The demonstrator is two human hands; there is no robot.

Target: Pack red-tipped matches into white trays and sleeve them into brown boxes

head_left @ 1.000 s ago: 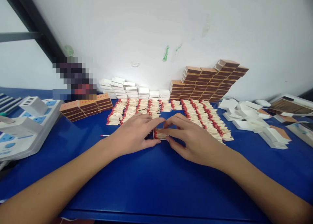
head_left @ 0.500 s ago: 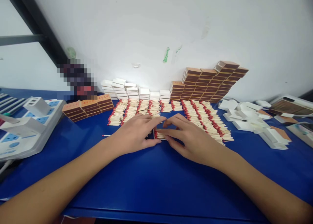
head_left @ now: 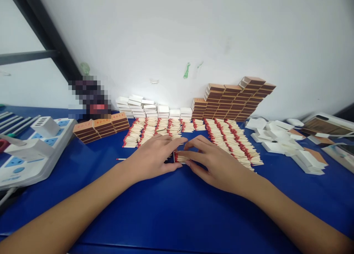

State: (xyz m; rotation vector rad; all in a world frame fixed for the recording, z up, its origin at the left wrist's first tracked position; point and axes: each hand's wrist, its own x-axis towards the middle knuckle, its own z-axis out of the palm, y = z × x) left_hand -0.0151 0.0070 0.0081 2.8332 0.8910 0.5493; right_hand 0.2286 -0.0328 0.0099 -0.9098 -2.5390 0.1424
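Between my two hands lies a small matchbox tray [head_left: 175,158] filled with red-tipped matches [head_left: 181,158]. My left hand [head_left: 153,154] curls around its left end, thumb along the near side and fingers across the far side. From the right, my right hand [head_left: 214,161] grips the tray, its thumb at the near edge and a finger lying over the matches. The right end of the tray is hidden under those fingers. Just beyond my hands, rows of loose matches [head_left: 221,136] lie on the blue table [head_left: 166,209].
White trays [head_left: 149,108] are piled against the wall, beside a tall stack of full-looking matchboxes [head_left: 229,102]. More matchboxes [head_left: 101,126] stand at left, near a power strip [head_left: 35,161]. Scattered white trays [head_left: 282,136] lie at right. One match [head_left: 120,159] sits alone by my left wrist.
The view has tilted up slightly, so the scene sits a little lower. Both hands keep nearly the same hold around the tray.
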